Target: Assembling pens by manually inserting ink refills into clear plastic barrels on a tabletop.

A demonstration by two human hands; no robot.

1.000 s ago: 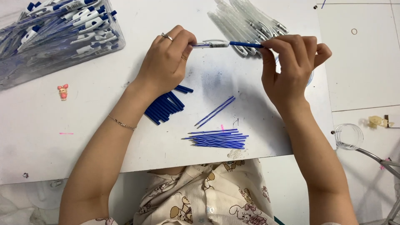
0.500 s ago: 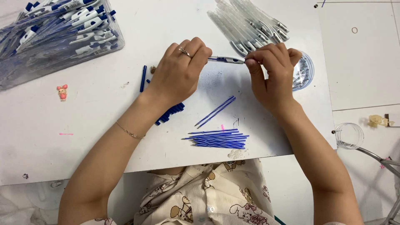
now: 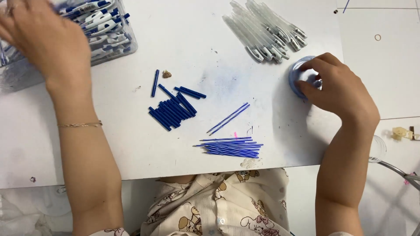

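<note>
My left hand (image 3: 41,37) is at the top left, blurred, over a clear plastic box (image 3: 109,41) full of blue-and-white pens; I cannot tell what its fingers hold. My right hand (image 3: 339,89) rests at the right on a small round blue dish (image 3: 295,78), thumb and forefinger apart and dipping into it. Between the hands lie a heap of short dark-blue tubes (image 3: 173,109), two thin blue refills (image 3: 229,118) and a bundle of several thin blue refills (image 3: 229,147) near the table's front edge.
A pile of clear pen barrels (image 3: 267,30) lies at the top, left of the dish. One loose blue tube (image 3: 155,83) and a small brown bit (image 3: 166,74) lie apart. The white table (image 3: 87,148) ends at the front; a clear cup (image 3: 378,148) stands lower right.
The hands held a pen together over the table's middle. Now my left hand has swung far left to the pen box and my right hand has moved right onto the blue dish.
</note>
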